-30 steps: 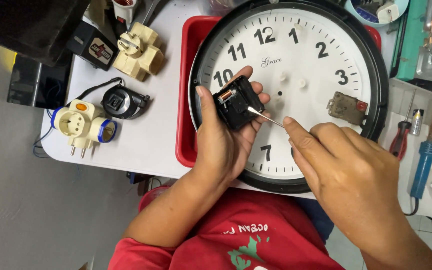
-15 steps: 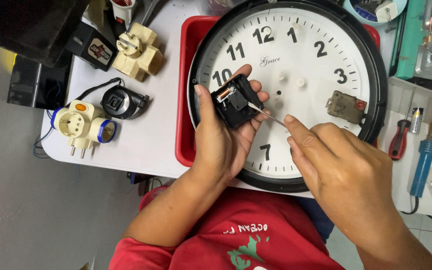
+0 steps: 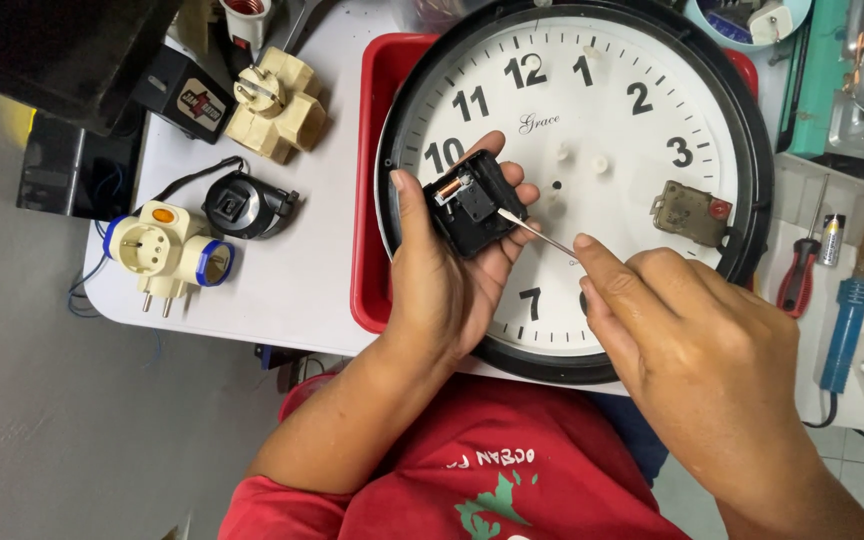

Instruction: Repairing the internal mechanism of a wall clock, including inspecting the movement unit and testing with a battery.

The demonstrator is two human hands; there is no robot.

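Above the clock face (image 3: 592,150), the left hand (image 3: 442,290) cups the black clock movement (image 3: 474,203), already off the dial and opened (coil exposed); the right hand (image 3: 692,350) pinches a thin metal tool (image 3: 537,235) at it, the movement not yet refitted.

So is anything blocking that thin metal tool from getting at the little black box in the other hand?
Nothing visible does. The left hand holds the black clock mechanism open side up above the clock face, and the thin metal tool in the right hand already has its tip at the mechanism's edge.
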